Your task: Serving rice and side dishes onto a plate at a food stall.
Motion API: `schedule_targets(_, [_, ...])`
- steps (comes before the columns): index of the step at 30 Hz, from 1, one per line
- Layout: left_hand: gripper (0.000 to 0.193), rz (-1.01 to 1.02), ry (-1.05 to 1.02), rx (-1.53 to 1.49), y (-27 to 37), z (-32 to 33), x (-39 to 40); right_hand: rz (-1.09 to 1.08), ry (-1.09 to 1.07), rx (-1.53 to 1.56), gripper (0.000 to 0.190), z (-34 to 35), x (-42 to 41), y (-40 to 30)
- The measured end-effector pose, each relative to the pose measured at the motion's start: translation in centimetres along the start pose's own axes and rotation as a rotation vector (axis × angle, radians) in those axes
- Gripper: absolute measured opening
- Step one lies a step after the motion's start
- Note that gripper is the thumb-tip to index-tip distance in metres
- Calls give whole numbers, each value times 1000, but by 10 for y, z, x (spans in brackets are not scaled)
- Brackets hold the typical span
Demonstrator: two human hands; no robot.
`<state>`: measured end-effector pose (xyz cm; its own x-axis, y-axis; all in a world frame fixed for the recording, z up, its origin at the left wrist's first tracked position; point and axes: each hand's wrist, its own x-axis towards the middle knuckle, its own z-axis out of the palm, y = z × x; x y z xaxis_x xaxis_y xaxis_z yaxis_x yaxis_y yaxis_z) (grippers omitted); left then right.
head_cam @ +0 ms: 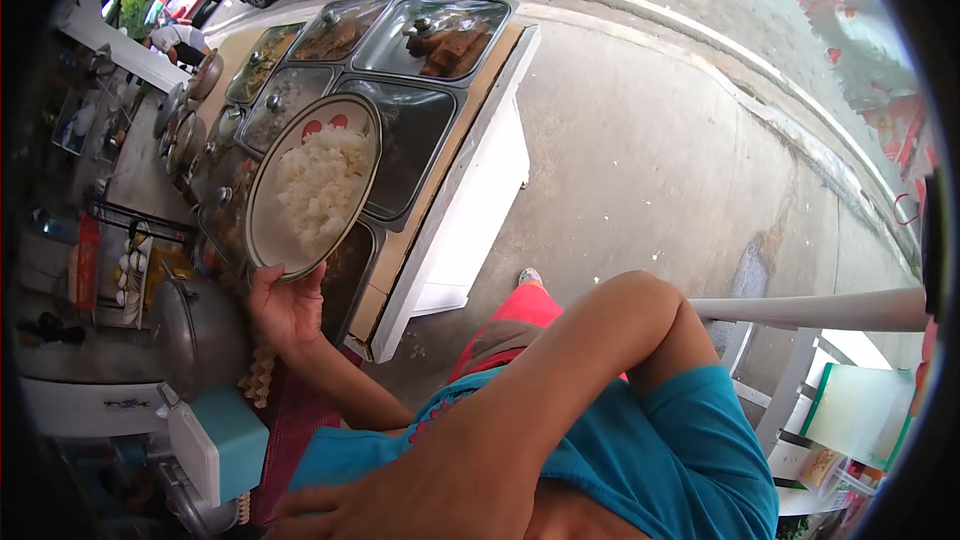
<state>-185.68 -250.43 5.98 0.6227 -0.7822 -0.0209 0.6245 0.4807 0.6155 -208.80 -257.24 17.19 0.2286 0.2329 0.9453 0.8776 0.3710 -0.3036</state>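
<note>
My left hand (289, 311) holds a round rimmed plate (262, 229) by its lower edge, thumb at the rim. White cooked rice (322, 184) lies on the plate, beside a red printed pattern. The plate is tilted above metal food trays with clear lids; one lidded tray (416, 139) lies just to its right. Another tray (450, 41) holds brown pieces of food. My right arm crosses before my chest, and my right hand (405, 491) is near the bottom edge, close to the camera, blurred and partly cut off. Its visible fingers are extended and apart, with nothing seen in them.
A large metal pot (196, 334), egg trays (257, 379) and a teal and white box (221, 442) stand at left. Lidded pots (184, 139) line the counter's far side. A white railing (810, 311) is at right. A person (178, 41) bends over at upper left. Vehicles stand beyond the pavement.
</note>
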Motion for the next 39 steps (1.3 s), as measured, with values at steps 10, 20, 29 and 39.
schedule_targets(10, [55, -20, 2, 34, -117, 71, 145, -47, 62, -1, 32, -159, -46, -57])
schedule_targets(20, [53, -95, 148, -45, -209, 144, 275, 28, -1, 22, 30, -349, -88, -101])
schedule_targets(29, [54, 212, 353, -10, -276, 149, 374, 1090, 145, 75, 55, -627, -298, -211])
schedule_targets(39, [58, 544, 631, -104, -323, 205, 492, 1950, -588, -800, 60, -836, -455, -184])
